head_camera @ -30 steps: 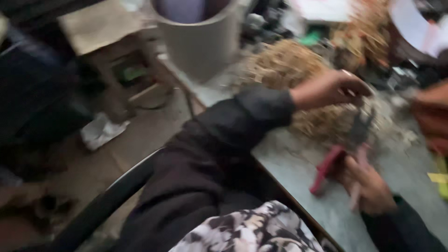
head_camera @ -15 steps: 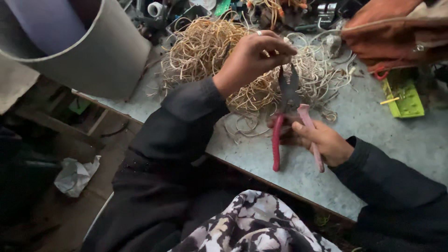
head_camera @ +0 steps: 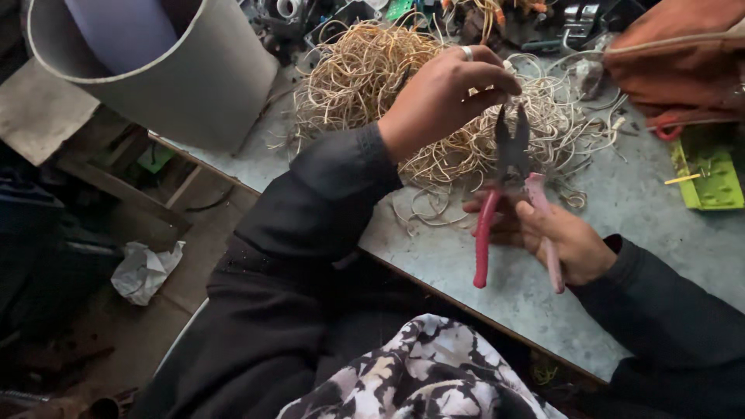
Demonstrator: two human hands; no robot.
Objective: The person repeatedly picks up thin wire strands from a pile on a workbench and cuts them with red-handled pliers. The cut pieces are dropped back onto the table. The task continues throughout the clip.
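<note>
My right hand [head_camera: 563, 240] is wrapped around the pliers [head_camera: 512, 194], fingers curled over the pink handles, which spread apart toward me; the dark nose points away, its tips slightly parted. My left hand [head_camera: 446, 97] is above it, fingers pinched together right at the nose; whether a wire sits between them I cannot tell. Both hover over the near part of the desk [head_camera: 667, 233]. The tangled pile of pale wire [head_camera: 365, 70] lies just beyond. A grey bucket [head_camera: 194, 77] stands far left.
</note>
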